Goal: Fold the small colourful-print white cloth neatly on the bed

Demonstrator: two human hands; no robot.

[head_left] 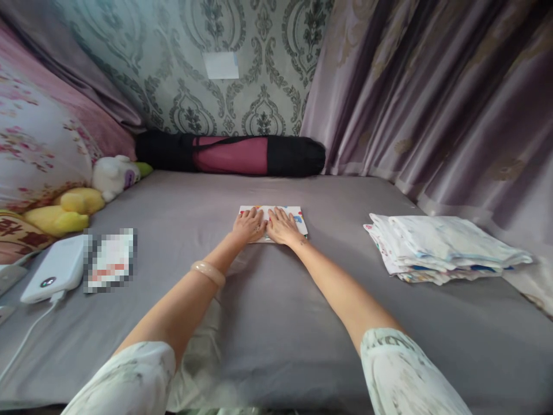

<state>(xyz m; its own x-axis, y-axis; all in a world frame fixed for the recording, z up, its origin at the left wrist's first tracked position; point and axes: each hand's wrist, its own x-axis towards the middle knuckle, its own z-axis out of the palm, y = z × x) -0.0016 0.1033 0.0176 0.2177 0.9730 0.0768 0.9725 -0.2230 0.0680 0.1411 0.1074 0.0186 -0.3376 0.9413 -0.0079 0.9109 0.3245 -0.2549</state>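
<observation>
I pressed my left hand (248,226) and right hand (283,226), each grip flat and open, on the folded printed cloth (276,219) lying mid-bed (276,323), folding apparently finished, transfer to the folded stack (440,248) apparently remaining.

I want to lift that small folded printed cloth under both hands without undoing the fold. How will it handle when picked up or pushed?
The folded printed cloth lies flat and thin under the left hand and right hand, so it is probably light and floppy, sagging if lifted by one edge. Pushed across the grey bedsheet, it would likely drag and bunch rather than slide. It cannot roll.
</observation>
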